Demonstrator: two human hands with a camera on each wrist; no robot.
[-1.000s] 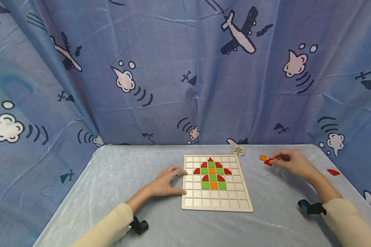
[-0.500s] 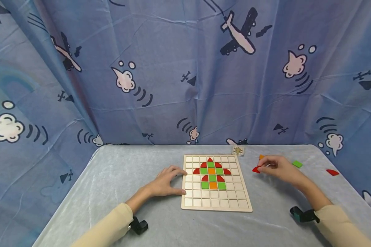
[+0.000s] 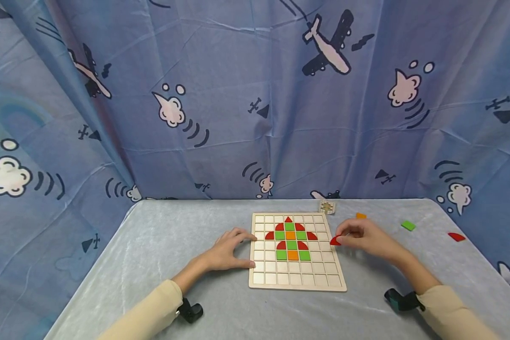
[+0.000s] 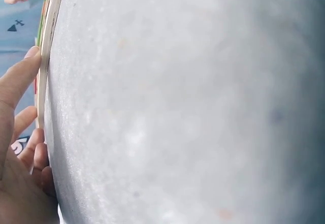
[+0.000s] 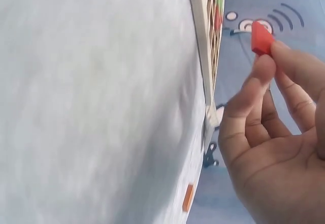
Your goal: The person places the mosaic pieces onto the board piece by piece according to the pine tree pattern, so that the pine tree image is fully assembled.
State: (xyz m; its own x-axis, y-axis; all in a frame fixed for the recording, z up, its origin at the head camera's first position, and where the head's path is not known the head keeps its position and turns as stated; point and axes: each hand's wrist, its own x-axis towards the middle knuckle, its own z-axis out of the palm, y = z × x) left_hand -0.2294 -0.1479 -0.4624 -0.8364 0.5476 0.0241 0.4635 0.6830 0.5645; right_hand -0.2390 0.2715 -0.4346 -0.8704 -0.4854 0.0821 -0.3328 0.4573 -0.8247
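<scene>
A wooden grid board (image 3: 297,280) lies on the table, with red, green and orange tiles set in its middle squares. My left hand (image 3: 227,250) touches the board's left edge with thumb and fingertips, the fingers spread and holding no tile. Between thumb and forefinger, my right hand (image 3: 365,238) pinches a red quarter-round tile (image 5: 261,38). In the head view that tile is at the board's right edge; the right wrist view has it raised off the table. The left wrist view catches the left fingers (image 4: 23,79) against the board's rim.
Right of the board lie an orange tile (image 3: 361,216), a green tile (image 3: 408,225) and another red tile (image 3: 456,236). A small patterned card (image 3: 327,207) sits behind the board's far right corner. A blue printed curtain (image 3: 221,94) hangs behind the grey table cover (image 3: 187,217).
My right hand has carried the red tile leftward from beside the orange tile to the board's right edge. The green tile has come into sight behind it. My left hand has stayed put.
</scene>
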